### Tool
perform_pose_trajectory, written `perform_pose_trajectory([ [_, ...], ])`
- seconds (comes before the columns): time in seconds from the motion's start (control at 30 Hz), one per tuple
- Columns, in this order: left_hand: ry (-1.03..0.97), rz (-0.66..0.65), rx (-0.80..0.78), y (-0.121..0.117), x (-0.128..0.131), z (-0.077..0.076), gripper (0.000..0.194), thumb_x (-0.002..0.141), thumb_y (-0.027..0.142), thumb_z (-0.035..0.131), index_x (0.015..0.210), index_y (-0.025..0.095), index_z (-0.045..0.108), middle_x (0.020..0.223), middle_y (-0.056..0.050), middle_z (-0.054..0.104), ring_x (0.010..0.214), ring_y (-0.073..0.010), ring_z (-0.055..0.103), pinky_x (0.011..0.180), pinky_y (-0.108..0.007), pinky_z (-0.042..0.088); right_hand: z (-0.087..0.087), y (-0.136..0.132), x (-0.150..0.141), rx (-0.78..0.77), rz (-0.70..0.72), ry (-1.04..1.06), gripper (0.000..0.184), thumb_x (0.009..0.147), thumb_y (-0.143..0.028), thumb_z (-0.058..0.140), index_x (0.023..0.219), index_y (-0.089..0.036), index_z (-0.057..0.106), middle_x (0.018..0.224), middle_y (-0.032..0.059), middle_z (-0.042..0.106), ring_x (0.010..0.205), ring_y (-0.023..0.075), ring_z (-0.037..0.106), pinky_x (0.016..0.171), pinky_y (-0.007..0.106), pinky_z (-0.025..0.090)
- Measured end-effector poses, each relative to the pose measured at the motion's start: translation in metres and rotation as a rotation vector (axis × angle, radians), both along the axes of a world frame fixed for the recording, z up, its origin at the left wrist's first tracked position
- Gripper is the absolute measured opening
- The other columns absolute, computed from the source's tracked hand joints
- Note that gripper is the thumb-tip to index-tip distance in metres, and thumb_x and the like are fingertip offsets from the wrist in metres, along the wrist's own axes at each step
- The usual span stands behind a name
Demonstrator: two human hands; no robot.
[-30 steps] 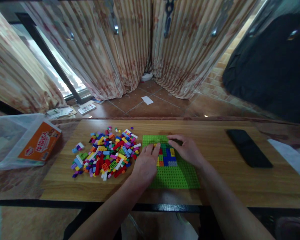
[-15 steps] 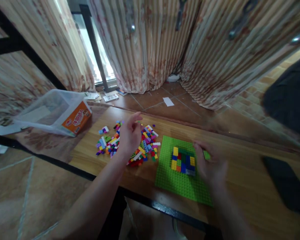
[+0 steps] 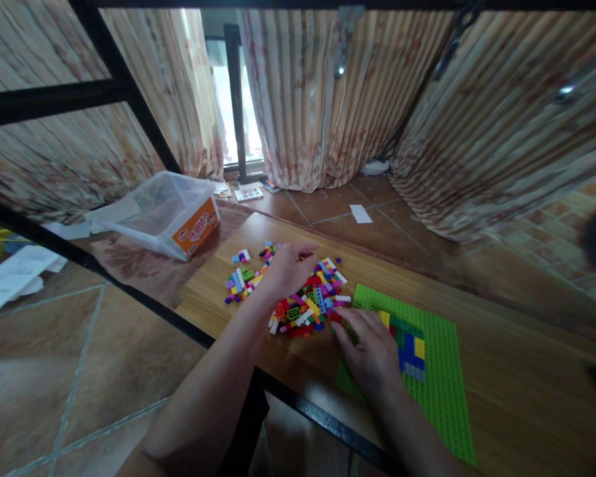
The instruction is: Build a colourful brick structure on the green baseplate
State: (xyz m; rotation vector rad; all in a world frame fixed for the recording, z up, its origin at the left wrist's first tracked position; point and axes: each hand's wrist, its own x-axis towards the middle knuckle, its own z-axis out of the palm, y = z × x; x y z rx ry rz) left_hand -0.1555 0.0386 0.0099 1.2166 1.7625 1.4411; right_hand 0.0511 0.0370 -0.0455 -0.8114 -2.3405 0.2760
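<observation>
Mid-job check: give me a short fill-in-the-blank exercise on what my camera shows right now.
1. The hand above the loose bricks is the person's ____ one.
2. The other hand partly hides the baseplate, whose colour is ____.
3. The label on the plastic bin is mainly ____.

Missing words: left; green; orange.

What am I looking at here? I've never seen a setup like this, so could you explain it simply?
There is no machine here: a person works bare-handed, and the picture comes from a camera worn on their head, looking forward and down. On the wooden table lies a loose pile of colourful bricks beside a green baseplate, which carries a small patch of bricks. The left hand is over the pile; the right hand is near its edge, partly covering the baseplate. I can't tell whether either holds a brick.
</observation>
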Motion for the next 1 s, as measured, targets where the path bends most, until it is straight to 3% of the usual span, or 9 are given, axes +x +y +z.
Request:
perform_pose_trajectory([
  [0.13,0.392,-0.355,-0.145,-0.011,-0.003,0.007,0.027,0.074,0.010,0.058,0.095,0.017,0.072,0.082,-0.003,0.072,0.078,-0.0172,0.065,0.074,-0.026,0.050,-0.005,0.002,-0.003,-0.036,-0.027,-0.007,0.019,0.094,-0.025,0.054,0.104,-0.019,0.069,0.096,0.0061,0.074,0.089,0.0218,0.066,0.078,0.035,0.052],
  [0.27,0.629,-0.489,-0.179,-0.017,-0.002,0.011,0.033,0.072,0.008,0.058,0.099,0.020,0.072,0.095,-0.004,0.074,0.092,-0.0209,0.066,0.086,-0.030,0.049,-0.007,0.003,-0.003,-0.063,-0.029,0.032,0.020,0.094,-0.023,0.054,0.106,-0.019,0.069,0.097,0.0066,0.075,0.088,0.0214,0.068,0.079,0.036,0.053],
  [0.47,0.756,-0.546,-0.160,-0.017,0.007,0.003,0.040,0.072,0.012,0.061,0.109,0.025,0.070,0.100,-0.002,0.073,0.100,-0.0222,0.063,0.092,-0.032,0.047,-0.005,-0.001,-0.003,-0.128,0.010,0.120,0.019,0.093,-0.020,0.054,0.102,-0.021,0.071,0.096,0.0056,0.076,0.087,0.0194,0.071,0.078,0.033,0.055],
  [0.77,0.847,-0.549,-0.145,-0.013,0.012,-0.001,0.029,0.073,0.009,0.059,0.095,0.024,0.073,0.088,0.000,0.073,0.091,-0.0216,0.061,0.085,-0.032,0.047,0.001,-0.003,-0.001,-0.162,0.018,0.213,0.018,0.092,-0.016,0.056,0.100,-0.022,0.070,0.092,0.0048,0.075,0.086,0.0178,0.070,0.078,0.031,0.055],
  [1.0,0.879,-0.584,-0.102,-0.009,0.012,-0.009,0.023,0.076,0.011,0.061,0.088,0.024,0.075,0.088,-0.001,0.074,0.092,-0.0208,0.062,0.093,-0.036,0.044,0.002,-0.006,-0.002,-0.165,0.041,0.164,0.018,0.093,-0.015,0.053,0.097,-0.021,0.070,0.091,0.0047,0.075,0.085,0.0183,0.069,0.077,0.031,0.054],
])
